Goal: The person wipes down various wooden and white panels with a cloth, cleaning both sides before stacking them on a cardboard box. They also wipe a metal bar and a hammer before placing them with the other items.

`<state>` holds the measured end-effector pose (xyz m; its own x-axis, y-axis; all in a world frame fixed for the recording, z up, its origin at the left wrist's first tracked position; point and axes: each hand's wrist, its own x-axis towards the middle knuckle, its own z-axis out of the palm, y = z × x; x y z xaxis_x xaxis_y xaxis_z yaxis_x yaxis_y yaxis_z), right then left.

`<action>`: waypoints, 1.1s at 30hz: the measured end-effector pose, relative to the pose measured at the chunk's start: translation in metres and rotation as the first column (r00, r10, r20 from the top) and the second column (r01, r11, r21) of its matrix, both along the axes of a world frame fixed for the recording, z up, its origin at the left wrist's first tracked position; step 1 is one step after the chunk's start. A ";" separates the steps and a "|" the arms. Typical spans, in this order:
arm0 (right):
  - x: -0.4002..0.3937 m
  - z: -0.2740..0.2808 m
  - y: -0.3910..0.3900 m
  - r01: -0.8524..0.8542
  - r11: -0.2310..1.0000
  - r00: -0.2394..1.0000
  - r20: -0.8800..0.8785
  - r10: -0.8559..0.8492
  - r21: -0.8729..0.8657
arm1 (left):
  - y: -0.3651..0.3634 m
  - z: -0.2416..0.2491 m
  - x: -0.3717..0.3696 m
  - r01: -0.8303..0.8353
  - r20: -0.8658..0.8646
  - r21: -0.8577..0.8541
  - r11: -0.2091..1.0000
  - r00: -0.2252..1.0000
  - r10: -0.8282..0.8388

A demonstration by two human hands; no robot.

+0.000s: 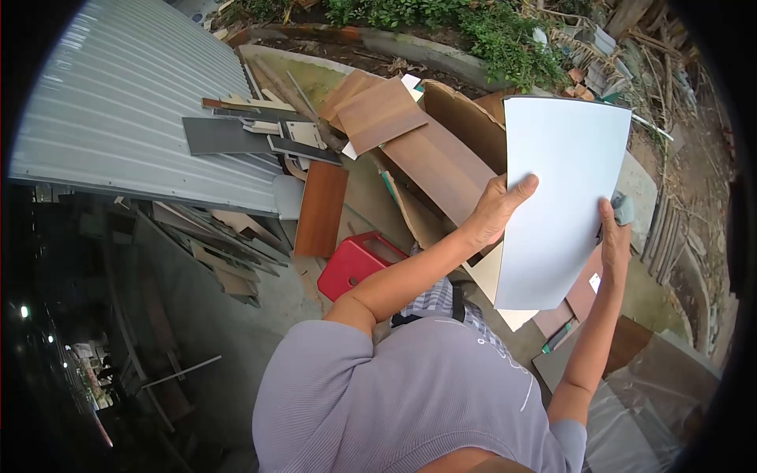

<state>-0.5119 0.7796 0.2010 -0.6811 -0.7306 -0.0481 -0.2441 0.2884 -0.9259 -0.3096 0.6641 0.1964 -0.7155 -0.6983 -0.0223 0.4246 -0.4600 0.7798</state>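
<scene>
A white rectangular panel (561, 197) is held up in front of me, its long side upright and slightly tilted. My left hand (502, 206) grips the left edge, thumb on the white face and fingers mostly hidden behind. On the right edge, my right hand (615, 236) is closed with its thumb on the face. A crumpled grey-green cloth (624, 209) shows at the right hand's fingers, partly hidden. Below the panel, a green-and-black cutter-like tool (557, 337) lies by a brown board (585, 296).
A red plastic stool (359, 264) stands left of my legs. Wood-look panels (441, 169) rest in an open cardboard box (465, 118). A reddish-brown board (321, 209) leans by a corrugated metal sheet (150, 94) bearing several dark offcuts (225, 135). Plastic-covered boards (662, 386) lie right.
</scene>
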 end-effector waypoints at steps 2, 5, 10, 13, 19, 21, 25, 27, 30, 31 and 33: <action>-0.026 -0.021 -0.004 0.068 0.993 0.996 0.072 -0.061 -0.099 | -0.015 -0.005 0.011 -0.061 -0.032 0.065 0.996 0.998 0.063; -0.067 -0.039 0.008 0.245 0.893 0.939 0.321 -0.122 -0.378 | -0.042 -0.001 0.034 -0.243 0.002 0.028 0.970 0.970 0.243; 0.015 -0.013 -0.008 0.337 0.847 0.896 0.417 -0.154 -0.411 | -0.071 -0.001 0.040 -0.618 0.038 0.087 0.782 0.786 0.617; 0.080 -0.065 -0.030 0.230 0.966 0.964 -0.109 -0.243 -0.117 | -0.092 -0.020 0.042 -0.589 -0.028 0.166 0.791 0.799 0.601; 0.060 -0.196 -0.002 0.311 0.934 0.945 0.046 -0.323 0.174 | -0.150 -0.044 0.064 -0.682 -0.025 0.291 0.671 0.695 0.718; 0.053 -0.200 0.010 0.354 0.928 0.930 0.060 -0.362 0.116 | -0.175 -0.065 0.074 -0.724 -0.005 0.380 0.576 0.621 0.784; 0.042 -0.208 0.022 0.399 0.909 0.891 0.186 -0.415 0.117 | -0.241 -0.140 0.093 -0.723 0.034 0.587 0.364 0.471 0.881; 0.040 -0.205 0.019 0.432 0.862 0.822 0.277 -0.498 0.266 | -0.269 -0.165 0.102 -0.688 0.105 0.669 0.282 0.463 0.880; 0.047 -0.199 0.001 0.487 0.849 0.774 0.347 -0.529 0.207 | -0.303 -0.206 0.111 -0.687 0.129 0.679 0.259 0.459 0.879; 0.051 -0.192 -0.007 0.478 0.849 0.773 0.349 -0.529 0.227 | -0.310 -0.213 0.115 -0.720 0.174 0.652 0.236 0.445 0.878; 0.055 -0.191 -0.017 0.487 0.845 0.781 0.323 -0.535 0.222 | -0.331 -0.239 0.125 -0.759 0.173 0.611 0.223 0.404 0.899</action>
